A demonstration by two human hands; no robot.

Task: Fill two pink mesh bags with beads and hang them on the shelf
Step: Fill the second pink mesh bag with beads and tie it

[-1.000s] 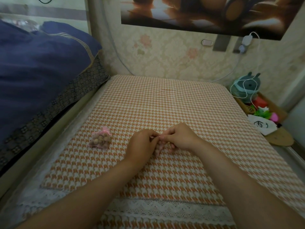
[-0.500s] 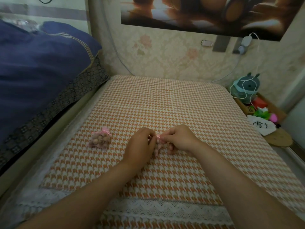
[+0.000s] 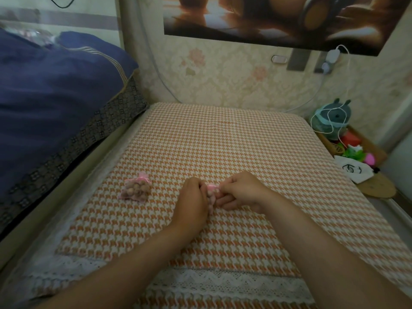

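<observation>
Left hand (image 3: 193,198) and right hand (image 3: 242,191), lower centre, both pinch second mesh bag (image 3: 211,192) closed, likely tightening drawstring; filled bag (image 3: 135,191) parked left.

Floral wallpaper (image 3: 234,85), dark poster (image 3: 278,21), houndstooth-covered table (image 3: 223,141), navy bedding (image 3: 49,103).

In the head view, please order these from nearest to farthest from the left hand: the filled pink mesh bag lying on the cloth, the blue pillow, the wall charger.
1. Filled pink mesh bag: on the houndstooth cloth, just left of the left hand.
2. Blue pillow: farther left, on the bed.
3. Wall charger: far right, high on the wall.
</observation>
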